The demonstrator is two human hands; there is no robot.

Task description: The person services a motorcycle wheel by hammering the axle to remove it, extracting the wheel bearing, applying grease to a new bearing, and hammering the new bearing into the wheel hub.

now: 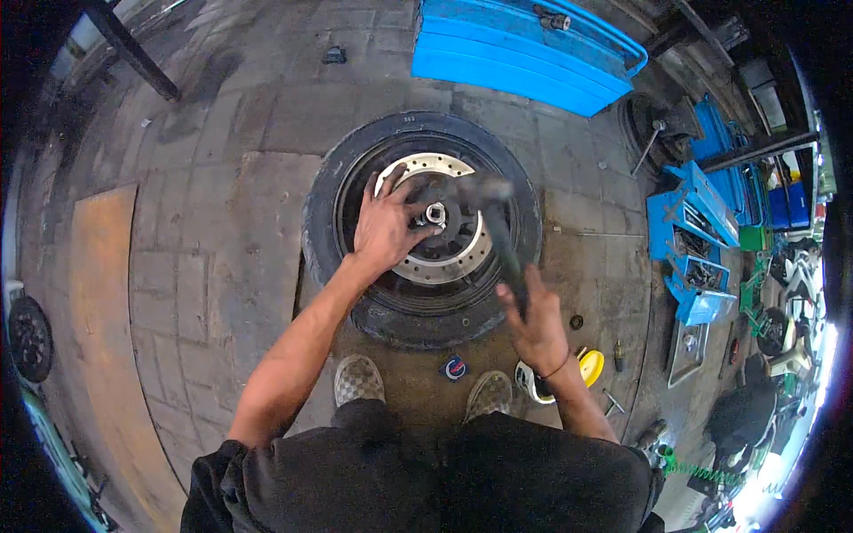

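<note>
Far left: a small dark wheel [30, 338] lay at the frame edge on the paved floor [204, 204], well apart from the work.

Centre: a motorcycle wheel [422, 229] lay flat on the floor just ahead of my checkered shoes [358, 378], brake disc [433, 266] facing up. My left hand [384, 226] was spread, fingers fanned over the disc and hub, thumb beside the hub centre [434, 213]; it pressed down and pinched nothing.

Right of centre: my right hand [536, 327] was closed round the handle of a hammer [498, 233]. The head was motion-blurred above the hub, so I could not tell whether it touched.

Judgement: the step in hand looked like driving something at the hub centre, probably the axle or a bearing, with the left hand steadying the wheel. The next blow called for a square strike on the centre, clear of the left thumb and the disc face.

Right: a yellow round object [591, 364] lay near my right wrist; blue tool trays [697, 258] beyond; a blue ramp [524, 49] at the top.
</note>
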